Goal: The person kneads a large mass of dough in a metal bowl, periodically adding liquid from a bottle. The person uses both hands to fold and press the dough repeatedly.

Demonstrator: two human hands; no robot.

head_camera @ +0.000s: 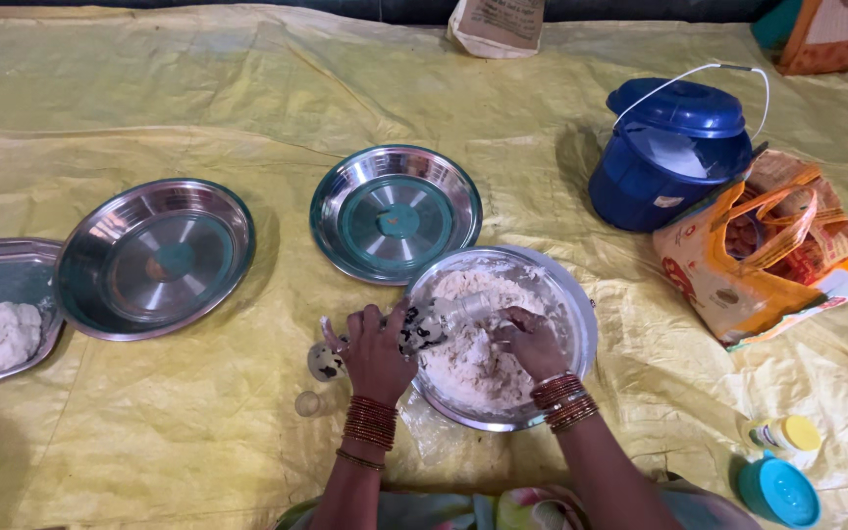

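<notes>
One head-worn camera looks steeply down (from close above) onto the yellow sheet [198, 422].

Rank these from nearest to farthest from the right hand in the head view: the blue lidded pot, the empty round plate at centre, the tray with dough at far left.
From the right hand:
1. Empty round plate, up and left.
2. Blue lidded pot, upper right.
3. Tray with dough, far left edge.

Wrinkled yellow sheet [198, 98] covers floor; dark strip along far edge; soft daylight.
</notes>
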